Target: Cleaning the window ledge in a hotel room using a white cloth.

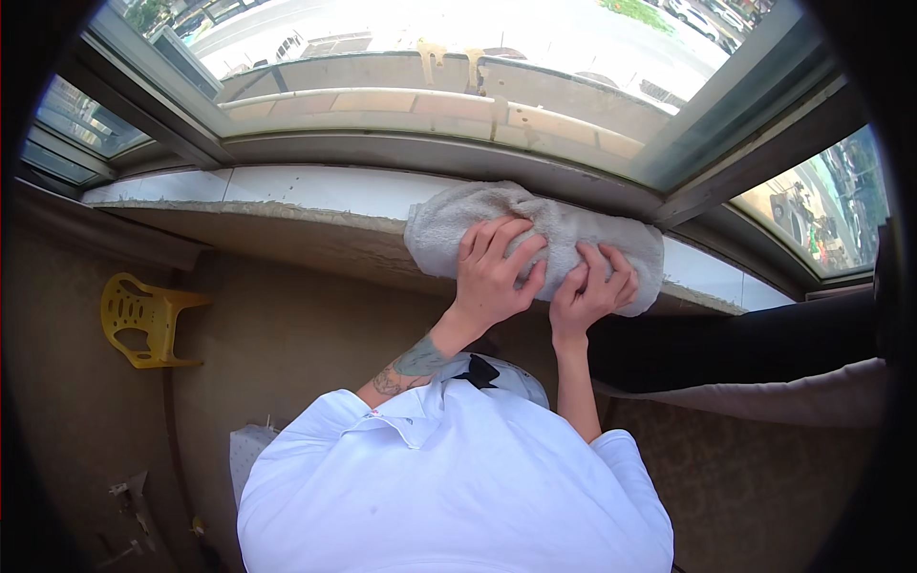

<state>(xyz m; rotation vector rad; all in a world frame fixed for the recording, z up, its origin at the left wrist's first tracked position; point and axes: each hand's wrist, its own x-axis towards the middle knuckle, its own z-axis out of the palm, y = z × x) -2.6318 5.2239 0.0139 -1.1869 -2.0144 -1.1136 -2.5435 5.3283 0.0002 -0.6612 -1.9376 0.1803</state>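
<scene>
A light grey terry towel, folded into a long thick bundle, lies along the white tiled windowsill and hangs slightly over its front edge. Spread across the towel's left half is my left hand, its fingertips pressed into the cloth. My right hand grips the right half with bent fingers. Both hands rest on the side nearer to me, a small gap between them. Under the towel, the sill is hidden.
Window frames and stained glass rise behind the sill. A yellow plastic stool is low on the left. Dark fabric and a pale curtain hang at right. The sill's front edge is rough.
</scene>
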